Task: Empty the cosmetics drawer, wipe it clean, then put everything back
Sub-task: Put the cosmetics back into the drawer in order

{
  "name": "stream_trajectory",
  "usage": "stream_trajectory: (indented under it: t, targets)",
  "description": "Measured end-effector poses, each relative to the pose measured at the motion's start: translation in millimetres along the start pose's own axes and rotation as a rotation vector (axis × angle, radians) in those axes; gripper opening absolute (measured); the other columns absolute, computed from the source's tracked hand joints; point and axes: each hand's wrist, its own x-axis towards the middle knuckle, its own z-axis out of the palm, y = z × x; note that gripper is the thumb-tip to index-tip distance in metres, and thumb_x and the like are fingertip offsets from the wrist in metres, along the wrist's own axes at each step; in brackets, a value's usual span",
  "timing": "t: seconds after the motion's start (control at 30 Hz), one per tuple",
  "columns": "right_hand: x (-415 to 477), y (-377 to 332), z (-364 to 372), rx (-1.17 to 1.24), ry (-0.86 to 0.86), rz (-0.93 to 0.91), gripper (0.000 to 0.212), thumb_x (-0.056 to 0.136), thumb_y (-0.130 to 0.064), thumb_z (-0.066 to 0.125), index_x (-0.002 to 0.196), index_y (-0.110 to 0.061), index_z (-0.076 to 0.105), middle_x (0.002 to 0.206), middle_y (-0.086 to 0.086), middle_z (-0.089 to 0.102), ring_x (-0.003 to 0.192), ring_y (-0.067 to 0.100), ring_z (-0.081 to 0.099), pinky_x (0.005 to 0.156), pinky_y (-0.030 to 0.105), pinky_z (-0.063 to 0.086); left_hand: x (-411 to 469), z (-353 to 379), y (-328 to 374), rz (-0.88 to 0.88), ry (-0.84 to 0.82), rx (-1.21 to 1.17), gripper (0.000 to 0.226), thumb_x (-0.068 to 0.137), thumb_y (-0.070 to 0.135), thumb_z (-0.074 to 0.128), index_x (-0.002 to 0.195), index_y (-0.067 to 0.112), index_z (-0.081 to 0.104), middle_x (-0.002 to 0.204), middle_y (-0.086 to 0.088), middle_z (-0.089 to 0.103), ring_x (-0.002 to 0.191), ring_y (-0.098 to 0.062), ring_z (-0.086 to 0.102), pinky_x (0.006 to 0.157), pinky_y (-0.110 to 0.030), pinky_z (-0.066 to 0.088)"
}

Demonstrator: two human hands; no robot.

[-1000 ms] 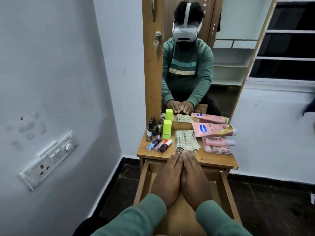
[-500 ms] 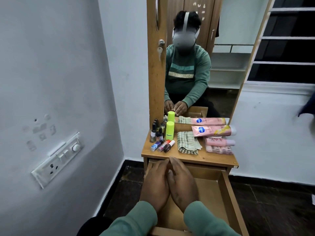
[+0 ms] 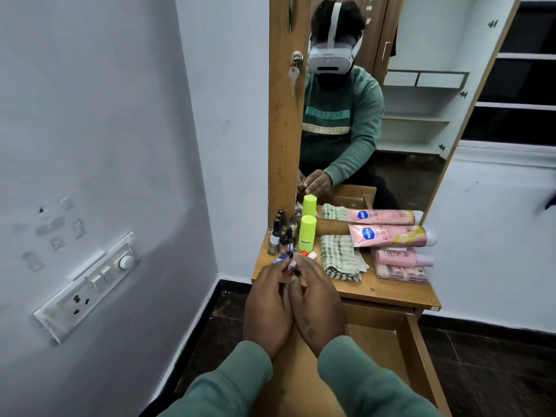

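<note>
As L grip (image 3: 267, 305) pinches tubes (image 3: 282, 258), R grip (image 3: 319, 302) pinches.

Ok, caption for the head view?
The left hand and right hand grip small tubes at the dresser top above the open drawer.

The person wore a sage-green sweatshirt (image 3: 340, 145), its sleeves (image 3: 364, 383) ending in ribbed cuffs (image 3: 254, 352) above the left hand (image 3: 267, 308) and right hand (image 3: 319, 308); the mirror (image 3: 421, 164) showed a white headset (image 3: 330, 57), lettered chest bands (image 3: 326, 120) and dark trousers (image 3: 362, 176).
</note>
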Motion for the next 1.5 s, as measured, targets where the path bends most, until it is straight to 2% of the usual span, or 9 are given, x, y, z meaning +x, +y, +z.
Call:
stream_trajectory:
  t: [0.13, 0.27, 0.4, 0.57, 0.9, 1.03, 1.17, 1.4, 1.5]
  targets:
    - [14.6, -6.2, 9.5, 0.011, 0.015, -0.015, 0.043, 0.105, -0.019, 0.050, 0.147, -0.022, 0.056, 0.151, -0.005, 0.054, 0.136, 0.011, 0.050, 0.117, 0.029, 0.040, 16.6, -6.0, -1.3, -0.023, 0.043, 0.008, 0.036, 0.106, 0.027, 0.054, 0.142, 0.030, 0.055, 0.133, 0.021, 0.054, 0.120, 0.002, 0.051, 0.100, -0.008, 0.037]
    - [29.4, -17.0, 17.5, 0.010, 0.049, 0.002, 0.042, 0.103, -0.018, 0.054, 0.144, -0.019, 0.060, 0.146, -0.004, 0.058, 0.132, 0.013, 0.052, 0.109, 0.018, 0.035, 43.1, -11.1, -9.4, -0.025, 0.146, 0.008, 0.034, 0.099, 0.014, 0.061, 0.132, 0.023, 0.060, 0.127, 0.008, 0.061, 0.114, -0.005, 0.056, 0.101, -0.023, 0.047]
    - [46.2, -22.5, 28.9, 0.017, 0.139, 0.036, 0.036, 0.104, -0.021, 0.052, 0.138, -0.018, 0.064, 0.136, -0.002, 0.063, 0.123, 0.017, 0.057, 0.106, 0.035, 0.047, 67.7, -8.6, -9.8, -0.078, 0.185, -0.039, 0.035, 0.098, 0.014, 0.064, 0.132, 0.021, 0.061, 0.129, 0.005, 0.062, 0.117, -0.010, 0.058, 0.102, -0.029, 0.049]
    - [61.7, -19.8, 37.0, -0.040, 0.202, 0.075, 0.034, 0.102, -0.026, 0.055, 0.134, -0.020, 0.064, 0.125, -0.004, 0.060, 0.115, 0.017, 0.056, 0.096, 0.037, 0.050, 83.2, -3.1, -13.5, -0.127, 0.180, -0.069, 0.037, 0.095, 0.012, 0.068, 0.131, 0.021, 0.062, 0.126, 0.004, 0.064, 0.115, -0.012, 0.060, 0.101, -0.033, 0.052]
    - [70.2, -15.6, 42.4, -0.180, 0.329, 0.100, 0.032, 0.093, -0.025, 0.065, 0.124, -0.027, 0.056, 0.129, -0.004, 0.055, 0.121, 0.018, 0.047, 0.103, 0.039, 0.040, 93.3, 9.7, -18.9, -0.145, 0.177, -0.093, 0.042, 0.092, 0.012, 0.073, 0.131, 0.018, 0.060, 0.128, 0.002, 0.062, 0.118, -0.015, 0.059, 0.101, -0.042, 0.055]
    - [83.2, -10.4, 33.9, -0.173, 0.404, 0.144, 0.049, 0.091, -0.024, 0.066, 0.136, -0.021, 0.047, 0.145, 0.004, 0.048, 0.132, 0.025, 0.043, 0.108, 0.045, 0.040, 95.7, 9.2, -14.1, -0.096, 0.194, -0.039, 0.046, 0.091, 0.015, 0.072, 0.134, 0.021, 0.057, 0.131, 0.004, 0.059, 0.119, -0.012, 0.056, 0.102, -0.032, 0.052]
    - [105.4, -1.6, 19.2, -0.115, 0.324, 0.223, 0.057, 0.093, -0.029, 0.067, 0.144, -0.024, 0.042, 0.150, 0.001, 0.048, 0.138, 0.025, 0.039, 0.113, 0.048, 0.035, 96.3, 8.7, -7.2, -0.053, 0.177, 0.057, 0.049, 0.093, 0.014, 0.071, 0.137, 0.022, 0.054, 0.138, 0.004, 0.055, 0.124, -0.011, 0.051, 0.100, -0.020, 0.043]
    - [117.4, 8.0, 15.7, -0.192, 0.215, 0.210, 0.051, 0.093, -0.031, 0.072, 0.140, -0.028, 0.051, 0.138, -0.005, 0.062, 0.128, 0.025, 0.051, 0.105, 0.046, 0.035, 102.3, 14.7, -2.7, 0.067, 0.196, 0.154, 0.044, 0.090, 0.012, 0.070, 0.132, 0.021, 0.059, 0.133, 0.003, 0.060, 0.125, -0.014, 0.051, 0.108, -0.033, 0.048]
    - [118.9, 11.0, 16.0, -0.132, 0.209, 0.204, 0.045, 0.091, -0.028, 0.076, 0.130, -0.031, 0.055, 0.125, -0.006, 0.068, 0.117, 0.022, 0.060, 0.104, 0.045, 0.044, 103.0, 17.3, -1.3, 0.076, 0.192, 0.188, 0.043, 0.091, 0.012, 0.069, 0.132, 0.023, 0.060, 0.134, 0.004, 0.059, 0.126, -0.015, 0.050, 0.109, -0.037, 0.049]
